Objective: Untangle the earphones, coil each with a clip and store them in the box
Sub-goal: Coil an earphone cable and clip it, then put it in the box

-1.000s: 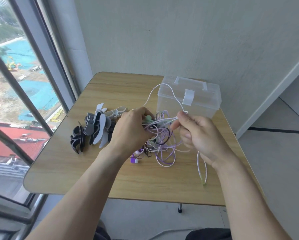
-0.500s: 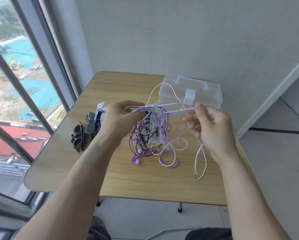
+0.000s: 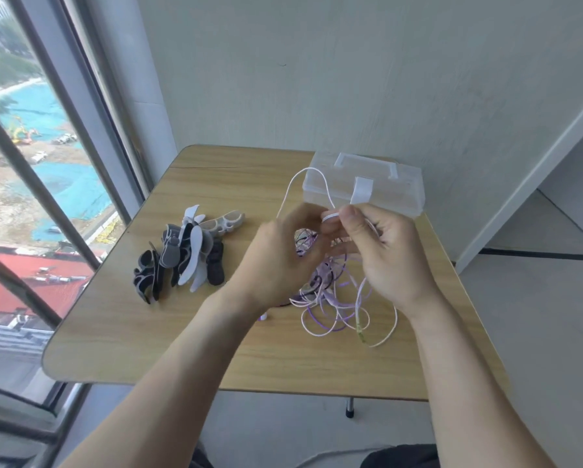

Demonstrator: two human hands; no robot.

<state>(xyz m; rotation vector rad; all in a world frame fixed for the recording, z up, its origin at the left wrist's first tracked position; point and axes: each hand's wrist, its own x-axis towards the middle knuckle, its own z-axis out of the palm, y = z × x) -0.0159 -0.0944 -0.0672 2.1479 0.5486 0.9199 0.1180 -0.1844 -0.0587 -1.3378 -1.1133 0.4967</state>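
Both hands work mid-table: the right hand (image 3: pixel 389 251) pinches a white cord (image 3: pixel 308 179), the left hand (image 3: pixel 280 261) grips the earphone tangle (image 3: pixel 330 295) — best drawn out slowly, loop by loop, not yanked.

A tangle of white, purple and black earphones (image 3: pixel 330 298) lies at the table's centre. Black, grey and white clips (image 3: pixel 182 258) are heaped at nine o'clock; the clear box (image 3: pixel 394 190), lid closed, sits at one o'clock.
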